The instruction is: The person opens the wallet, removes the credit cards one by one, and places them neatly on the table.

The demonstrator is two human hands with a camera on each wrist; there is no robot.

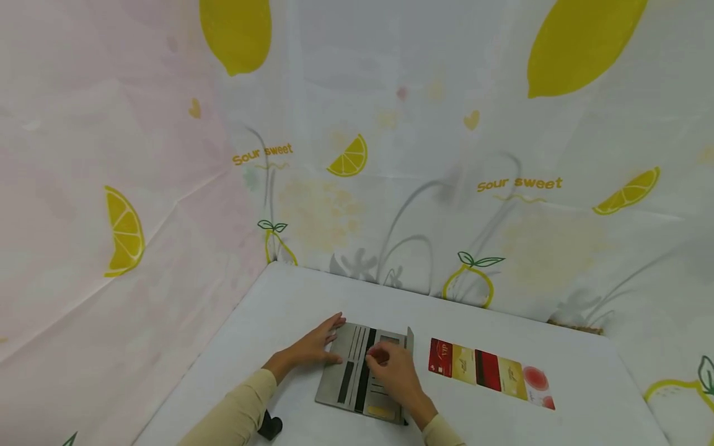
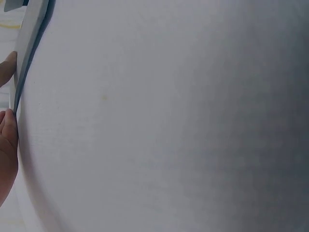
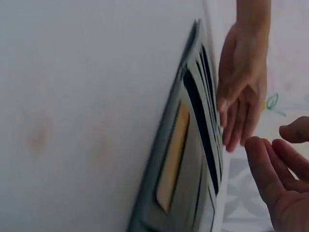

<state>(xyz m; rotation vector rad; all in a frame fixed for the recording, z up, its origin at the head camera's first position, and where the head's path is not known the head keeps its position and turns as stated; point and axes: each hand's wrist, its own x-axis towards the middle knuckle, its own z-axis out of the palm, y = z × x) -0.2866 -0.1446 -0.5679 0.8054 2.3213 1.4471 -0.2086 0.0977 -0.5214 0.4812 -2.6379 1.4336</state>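
A grey wallet (image 1: 331, 384) lies spread out on the white table, its inner faces lined with card slots and dark bands. My left hand (image 1: 312, 347) rests at its left edge with fingers extended, the thumb on the slotted side. Over the right half hovers my right hand (image 1: 395, 375), fingers bent loosely. In the right wrist view its thumb and fingertips (image 3: 256, 145) stand apart with nothing between them. A yellow panel (image 3: 174, 157) shows in a lower slot on the right half. At the left wrist view's edge, left fingers (image 2: 7, 130) touch the wallet's rim.
Right of the wallet several cards lie in a slanting row, from a red card (image 1: 440, 357) to a white one with pink circles (image 1: 537, 381). A small black object (image 1: 270, 426) sits beside the left sleeve. Lemon-printed cloth (image 1: 390, 204) hangs behind the table (image 1: 301, 294).
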